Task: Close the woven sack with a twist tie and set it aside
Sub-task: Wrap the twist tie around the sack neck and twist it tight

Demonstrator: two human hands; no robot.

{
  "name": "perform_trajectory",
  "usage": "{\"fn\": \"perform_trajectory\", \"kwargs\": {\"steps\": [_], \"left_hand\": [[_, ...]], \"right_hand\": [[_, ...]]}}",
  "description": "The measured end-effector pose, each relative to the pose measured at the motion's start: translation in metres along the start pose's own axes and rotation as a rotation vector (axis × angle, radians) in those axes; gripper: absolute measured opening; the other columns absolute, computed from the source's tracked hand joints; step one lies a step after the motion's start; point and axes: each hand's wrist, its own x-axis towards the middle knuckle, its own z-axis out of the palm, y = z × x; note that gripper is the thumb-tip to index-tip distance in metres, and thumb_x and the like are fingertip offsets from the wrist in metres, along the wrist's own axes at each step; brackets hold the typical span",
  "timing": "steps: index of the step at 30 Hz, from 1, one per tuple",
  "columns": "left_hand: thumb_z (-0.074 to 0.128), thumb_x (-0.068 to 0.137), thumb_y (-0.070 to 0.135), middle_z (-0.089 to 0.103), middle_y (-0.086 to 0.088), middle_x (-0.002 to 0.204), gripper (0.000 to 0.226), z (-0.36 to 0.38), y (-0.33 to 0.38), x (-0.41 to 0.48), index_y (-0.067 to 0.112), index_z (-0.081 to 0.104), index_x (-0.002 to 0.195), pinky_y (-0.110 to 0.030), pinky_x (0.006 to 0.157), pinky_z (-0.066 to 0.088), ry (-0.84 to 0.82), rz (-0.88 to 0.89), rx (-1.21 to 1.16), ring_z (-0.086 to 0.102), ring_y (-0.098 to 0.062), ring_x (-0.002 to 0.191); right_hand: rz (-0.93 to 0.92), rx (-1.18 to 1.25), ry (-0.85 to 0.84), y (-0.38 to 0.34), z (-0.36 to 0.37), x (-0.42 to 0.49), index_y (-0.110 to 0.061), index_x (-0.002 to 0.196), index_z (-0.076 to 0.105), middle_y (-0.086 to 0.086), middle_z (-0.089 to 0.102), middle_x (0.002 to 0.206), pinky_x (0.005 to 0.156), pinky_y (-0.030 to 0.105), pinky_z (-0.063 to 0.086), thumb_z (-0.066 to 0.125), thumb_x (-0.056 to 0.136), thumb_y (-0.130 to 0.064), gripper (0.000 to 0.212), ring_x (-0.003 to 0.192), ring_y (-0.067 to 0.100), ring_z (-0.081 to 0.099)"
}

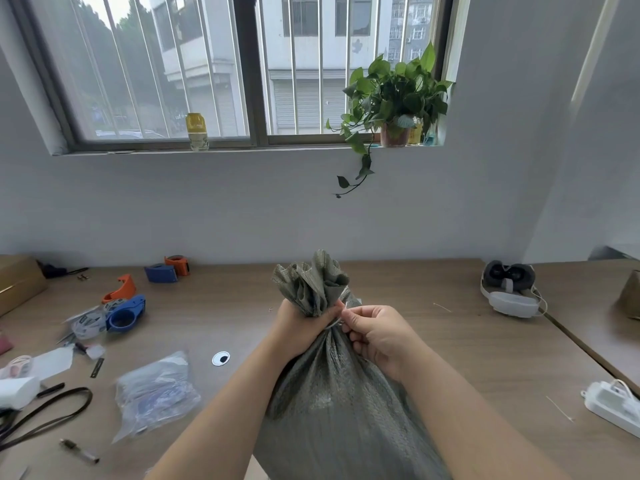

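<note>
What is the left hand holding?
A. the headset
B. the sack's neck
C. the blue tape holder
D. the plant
B: the left hand grips the sack just under its bunched top, while the right hand pinches the tie there.

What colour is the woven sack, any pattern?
Grey-green woven sack, fine crosshatch weave, no print visible. Head view, the only one.

Left hand curled in a tight grip, right hand pinching.
</note>
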Motion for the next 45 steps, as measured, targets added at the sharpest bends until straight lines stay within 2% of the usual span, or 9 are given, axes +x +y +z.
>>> {"fn": "perform_trajectory", "kwargs": {"steps": [5,15,23,27,32,36,39,41,45], "left_hand": [[0.076,0.085,0.012,0.075,0.000,0.091,0.011,0.000,0.001,-0.001,0.006,0.073,0.094,-0.010,0.078,0.048,0.007,0.005,0.036,0.066,0.002,0.083],[0.071,0.089,0.010,0.070,0.009,0.084,0.002,-0.008,0.010,-0.003,0.008,0.071,0.087,-0.013,0.080,0.048,-0.131,-0.007,0.038,0.062,0.004,0.079],[0.067,0.078,0.051,0.065,0.012,0.077,0.030,-0.019,0.011,-0.001,0.021,0.068,0.082,-0.032,0.079,0.050,-0.234,-0.102,0.080,0.057,-0.006,0.075],[0.078,0.074,0.032,0.066,0.010,0.074,0.011,-0.024,0.021,-0.002,0.025,0.070,0.074,-0.026,0.073,0.050,-0.275,-0.112,-0.013,0.059,-0.008,0.073],[0.086,0.071,0.001,0.069,0.013,0.071,0.018,-0.027,0.022,-0.001,0.010,0.071,0.076,-0.014,0.072,0.047,-0.358,-0.081,0.007,0.061,-0.002,0.070],[0.082,0.074,0.001,0.068,0.008,0.074,0.013,-0.027,0.020,0.000,0.003,0.070,0.079,-0.018,0.074,0.048,-0.317,-0.061,0.017,0.062,-0.007,0.072],[0.083,0.075,0.002,0.069,0.010,0.074,0.014,-0.026,0.022,0.001,0.007,0.070,0.078,-0.020,0.073,0.048,-0.318,-0.056,-0.003,0.062,-0.006,0.072],[0.084,0.075,0.003,0.069,0.011,0.073,0.016,-0.025,0.022,0.002,0.012,0.070,0.077,-0.020,0.071,0.048,-0.318,-0.058,-0.025,0.062,-0.005,0.072],[0.082,0.077,0.003,0.066,0.002,0.074,0.013,-0.024,0.022,0.004,0.000,0.069,0.079,-0.021,0.070,0.049,-0.323,-0.070,0.005,0.059,-0.009,0.070]], "right_hand": [[-0.050,0.123,0.058,-0.004,-0.001,0.000,-0.005,0.088,0.067,0.003,0.068,0.067,0.046,0.018,0.050,0.067,0.092,-0.008,0.005,0.047,0.005,0.053],[-0.167,-0.136,0.081,-0.008,0.003,0.001,-0.010,0.087,0.061,0.000,0.060,0.066,0.049,0.021,0.044,0.055,0.099,-0.008,0.014,0.050,0.006,0.051],[-0.158,-0.119,0.199,-0.006,0.001,0.003,-0.012,0.081,0.055,0.002,0.055,0.066,0.045,0.021,0.043,0.047,0.102,-0.005,0.023,0.048,0.008,0.049],[-0.148,-0.079,0.224,-0.005,0.001,0.004,-0.011,0.081,0.055,0.003,0.055,0.066,0.043,0.020,0.044,0.048,0.102,-0.005,0.022,0.047,0.008,0.049],[-0.175,-0.077,0.211,-0.007,0.002,0.001,-0.011,0.083,0.057,0.003,0.057,0.067,0.046,0.021,0.046,0.052,0.101,-0.008,0.019,0.050,0.009,0.051],[-0.353,-0.332,0.155,-0.016,-0.005,-0.002,-0.006,0.094,0.068,0.002,0.061,0.073,0.057,0.027,0.049,0.067,0.091,-0.005,0.003,0.058,0.011,0.054],[-0.487,-0.707,0.076,-0.024,-0.009,-0.001,-0.017,0.087,0.079,-0.007,0.070,0.073,0.066,0.020,0.050,0.081,0.077,-0.011,0.012,0.063,0.004,0.059],[-0.526,-0.873,0.042,-0.025,-0.010,-0.001,-0.022,0.078,0.080,-0.006,0.074,0.074,0.067,0.015,0.049,0.083,0.074,-0.015,0.008,0.065,0.000,0.062],[-0.674,-1.026,0.083,-0.022,-0.012,0.002,-0.018,0.076,0.080,-0.007,0.065,0.075,0.068,0.016,0.044,0.078,0.075,-0.009,0.010,0.072,0.006,0.060]]}}
